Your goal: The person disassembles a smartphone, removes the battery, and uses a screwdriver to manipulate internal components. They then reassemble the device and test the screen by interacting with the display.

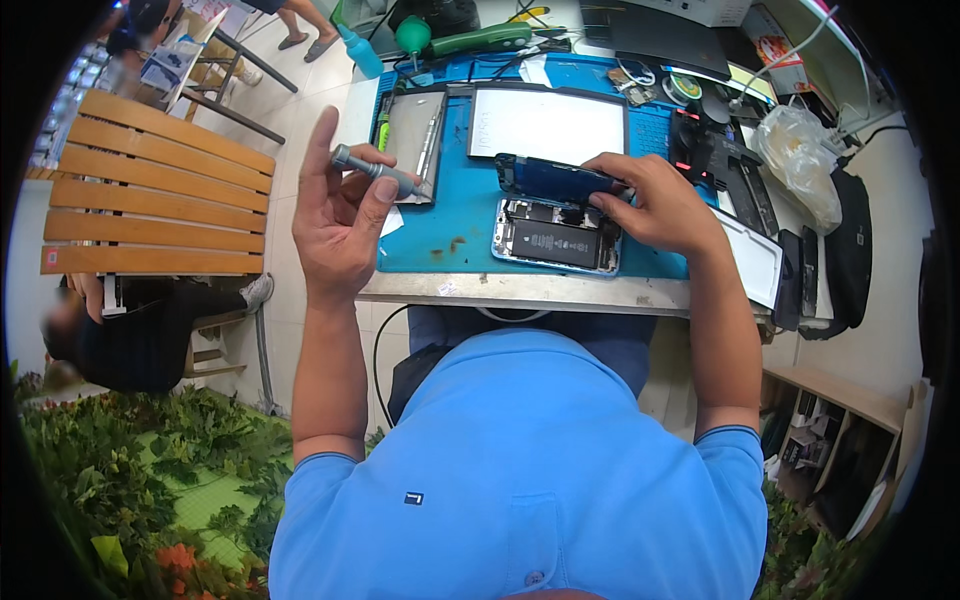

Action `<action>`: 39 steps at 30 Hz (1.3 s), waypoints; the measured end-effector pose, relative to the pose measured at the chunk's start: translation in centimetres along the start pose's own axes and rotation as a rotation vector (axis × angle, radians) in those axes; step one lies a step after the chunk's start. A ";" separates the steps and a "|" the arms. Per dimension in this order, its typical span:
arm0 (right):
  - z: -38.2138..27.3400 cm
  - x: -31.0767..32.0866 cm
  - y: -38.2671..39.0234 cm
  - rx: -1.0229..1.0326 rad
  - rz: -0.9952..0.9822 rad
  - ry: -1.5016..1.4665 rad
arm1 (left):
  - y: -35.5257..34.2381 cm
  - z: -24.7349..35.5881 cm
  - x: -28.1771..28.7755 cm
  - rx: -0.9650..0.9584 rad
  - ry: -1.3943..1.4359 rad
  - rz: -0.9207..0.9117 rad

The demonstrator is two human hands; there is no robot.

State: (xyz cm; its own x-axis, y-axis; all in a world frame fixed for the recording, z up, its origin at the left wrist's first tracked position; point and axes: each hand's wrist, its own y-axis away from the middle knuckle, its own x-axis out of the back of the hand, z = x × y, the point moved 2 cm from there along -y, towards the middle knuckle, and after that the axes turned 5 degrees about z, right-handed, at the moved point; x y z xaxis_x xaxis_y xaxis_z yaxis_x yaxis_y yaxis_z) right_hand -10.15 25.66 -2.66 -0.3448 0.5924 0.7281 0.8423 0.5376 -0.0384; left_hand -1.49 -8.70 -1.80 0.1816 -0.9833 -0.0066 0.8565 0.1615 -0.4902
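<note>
My left hand [335, 225] holds a grey screwdriver [356, 161] between fingers and thumb, its index finger raised, left of the phone. My right hand [655, 205] grips a dark phone screen panel [540, 178], tilted up over the open phone body [555, 240]. The body shows a black battery and internal parts and lies on the blue mat [430, 250]. A white board [545, 115] lies behind the phone. A grey flat case with slim tools [420, 120] is behind my left hand.
Cluttered gear lines the back, with a green blower [412, 35] and a blue bottle [362, 55]. A plastic bag [800, 165] and black devices [700, 145] sit right. A slatted wooden chair [160, 190], a seated person [120, 340] and another person's legs [300, 25] are left.
</note>
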 end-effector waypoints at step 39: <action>2.4 -0.9 -0.3 0.208 0.091 -0.043 | 5.0 -4.1 1.0 0.316 -0.108 0.125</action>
State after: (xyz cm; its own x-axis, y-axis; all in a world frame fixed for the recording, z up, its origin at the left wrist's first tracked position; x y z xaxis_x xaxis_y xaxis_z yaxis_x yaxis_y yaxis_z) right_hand -11.11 26.38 -4.98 -0.2922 0.6667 0.6857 0.7690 0.5901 -0.2460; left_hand 1.03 -9.20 -7.82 0.3300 -0.9426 0.0507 0.9285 0.3144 -0.1979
